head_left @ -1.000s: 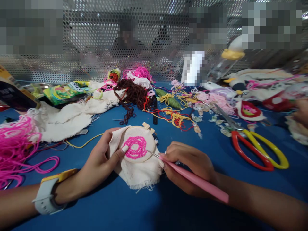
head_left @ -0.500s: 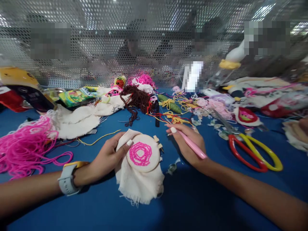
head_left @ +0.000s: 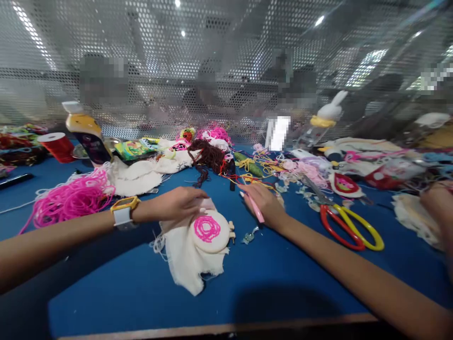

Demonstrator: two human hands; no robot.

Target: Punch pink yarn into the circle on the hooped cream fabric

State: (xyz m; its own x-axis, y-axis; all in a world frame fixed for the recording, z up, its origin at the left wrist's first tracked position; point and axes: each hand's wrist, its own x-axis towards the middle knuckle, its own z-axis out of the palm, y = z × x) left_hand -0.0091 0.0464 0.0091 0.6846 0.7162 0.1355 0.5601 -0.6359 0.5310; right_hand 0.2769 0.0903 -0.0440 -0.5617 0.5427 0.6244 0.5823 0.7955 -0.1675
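A small embroidery hoop (head_left: 210, 231) with a pink stitched rose lies on the blue table, cream cloth (head_left: 187, 259) hanging out around it. My left hand (head_left: 178, 203), with a watch on the wrist, rests palm down on the cloth at the hoop's upper left edge. My right hand (head_left: 264, 203) is to the right of the hoop, fingers closed around a pink punch needle (head_left: 255, 209). The needle's tip points away toward the loose yarn.
Red and yellow scissors (head_left: 348, 227) lie to the right. A pile of pink yarn (head_left: 72, 200) sits at the left, with a red spool (head_left: 57, 146) and a bottle (head_left: 87, 133) behind. Tangled threads, cloth pieces and wrappers crowd the back. Another person's hand (head_left: 436, 203) shows at far right. A perforated screen (head_left: 226, 61) backs the table.
My right hand has lifted the punch needle off the hoop and moved it to the right and away. My left hand shifted from gripping the hoop's side to lying on its top edge. The view pulled back.
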